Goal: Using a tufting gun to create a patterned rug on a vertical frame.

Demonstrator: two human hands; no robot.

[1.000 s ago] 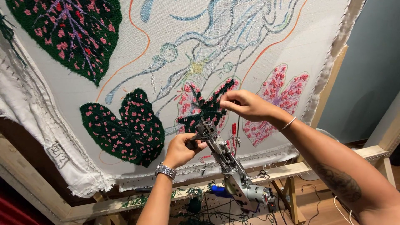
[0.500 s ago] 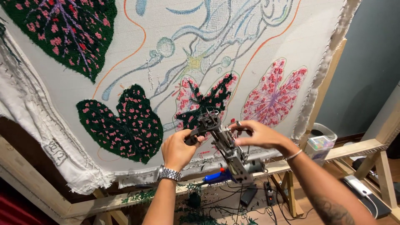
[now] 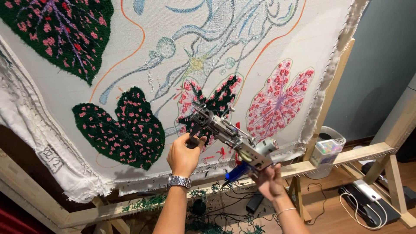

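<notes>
Across the upper left, a white stretched tufting cloth [image 3: 130, 52] carries a large dark green tufted leaf with pink spots [image 3: 123, 128]. Just right of that leaf, the left hand [image 3: 184, 156], a metal watch [image 3: 179, 181] on its wrist, is clenched around the front handle of a grey metal tufting gun [image 3: 229, 136], whose tip meets the half-tufted pink and green leaf [image 3: 208, 104]. Further right, the right hand [image 3: 268, 180] grasps the gun's blue rear grip, above the wooden frame rail [image 3: 355, 151].
</notes>
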